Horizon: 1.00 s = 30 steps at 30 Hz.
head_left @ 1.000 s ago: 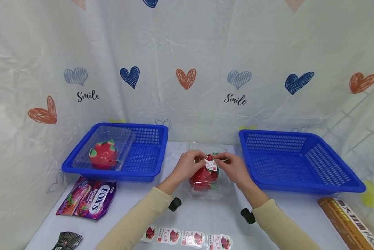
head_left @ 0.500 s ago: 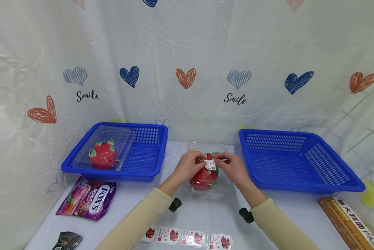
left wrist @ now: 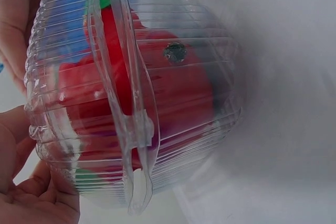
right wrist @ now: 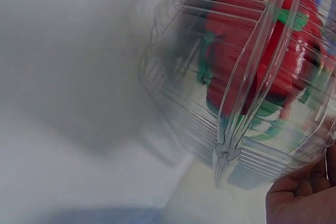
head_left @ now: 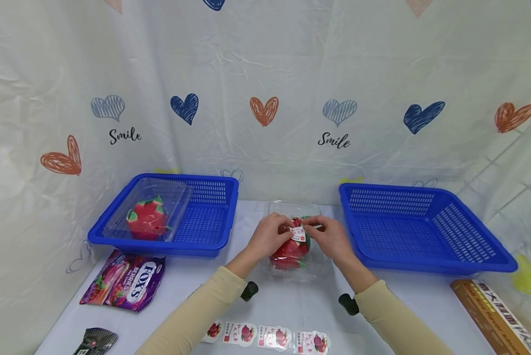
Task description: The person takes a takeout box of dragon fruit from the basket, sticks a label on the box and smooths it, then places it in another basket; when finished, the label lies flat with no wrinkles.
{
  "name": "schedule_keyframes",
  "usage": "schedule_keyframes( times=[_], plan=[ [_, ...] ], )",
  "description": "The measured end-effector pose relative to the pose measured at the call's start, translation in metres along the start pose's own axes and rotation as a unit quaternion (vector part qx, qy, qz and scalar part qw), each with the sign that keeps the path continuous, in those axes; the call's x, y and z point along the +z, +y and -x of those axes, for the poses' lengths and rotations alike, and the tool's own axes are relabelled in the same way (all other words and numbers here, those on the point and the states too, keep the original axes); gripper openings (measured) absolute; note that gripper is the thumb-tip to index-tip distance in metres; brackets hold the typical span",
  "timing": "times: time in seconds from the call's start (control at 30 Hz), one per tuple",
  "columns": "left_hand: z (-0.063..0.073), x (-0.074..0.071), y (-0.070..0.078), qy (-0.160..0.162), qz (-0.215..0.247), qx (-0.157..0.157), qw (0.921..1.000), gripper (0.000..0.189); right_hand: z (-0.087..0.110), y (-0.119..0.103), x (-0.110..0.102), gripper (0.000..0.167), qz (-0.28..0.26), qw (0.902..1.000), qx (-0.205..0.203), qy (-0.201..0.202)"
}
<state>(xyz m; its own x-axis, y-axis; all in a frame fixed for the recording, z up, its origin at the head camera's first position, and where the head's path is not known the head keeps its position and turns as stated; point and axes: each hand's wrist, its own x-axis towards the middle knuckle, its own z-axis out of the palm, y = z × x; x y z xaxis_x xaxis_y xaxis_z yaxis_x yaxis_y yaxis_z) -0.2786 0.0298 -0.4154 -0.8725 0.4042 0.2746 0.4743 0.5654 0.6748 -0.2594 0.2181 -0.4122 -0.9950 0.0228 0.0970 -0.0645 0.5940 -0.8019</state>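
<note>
A closed clear plastic clamshell box [head_left: 307, 273] stands on the table in the middle of the head view. Inside it lies a red dragon fruit [head_left: 287, 252] with green tips. A white sticker [head_left: 298, 233] with a fruit picture lies against the lid. My left hand [head_left: 267, 236] pinches its left edge between thumb and forefinger; my right hand [head_left: 332, 239] pinches the right edge. In the left wrist view, the box's ribbed side and latch [left wrist: 142, 129] show, with fingers at the lid. The right wrist view shows fingers [right wrist: 304, 198] beside the lid, the sticker hidden.
At left, a blue basket [head_left: 205, 249] holds another boxed dragon fruit [head_left: 147, 219]. A second blue basket [head_left: 418, 266] stands at right. A sticker strip [head_left: 274, 338] lies in front, a purple candy bag [head_left: 125, 282] and black packet [head_left: 95, 341] left, a brown box [head_left: 492, 315] right.
The sticker's lower edge has shifted slightly and it lies a little more level across the lid. Both hands keep their pinch and hardly move.
</note>
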Motion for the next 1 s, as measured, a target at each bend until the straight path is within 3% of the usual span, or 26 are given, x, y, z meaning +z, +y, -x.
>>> schedule_keyframes(
  times=[0.47, 1.0],
  plan=[
    [-0.0012, 0.0018, 0.0023, -0.002, -0.037, -0.003, 0.9993, 0.014, -0.0027, -0.0005, 0.0009, 0.021, 0.018, 0.9998, 0.0, -0.008],
    [-0.0002, -0.0005, 0.0074, -0.021, -0.046, 0.001, 0.9987, 0.015, -0.0033, 0.0022, 0.0003, 0.02, 0.077, 0.996, -0.037, -0.027]
  ],
)
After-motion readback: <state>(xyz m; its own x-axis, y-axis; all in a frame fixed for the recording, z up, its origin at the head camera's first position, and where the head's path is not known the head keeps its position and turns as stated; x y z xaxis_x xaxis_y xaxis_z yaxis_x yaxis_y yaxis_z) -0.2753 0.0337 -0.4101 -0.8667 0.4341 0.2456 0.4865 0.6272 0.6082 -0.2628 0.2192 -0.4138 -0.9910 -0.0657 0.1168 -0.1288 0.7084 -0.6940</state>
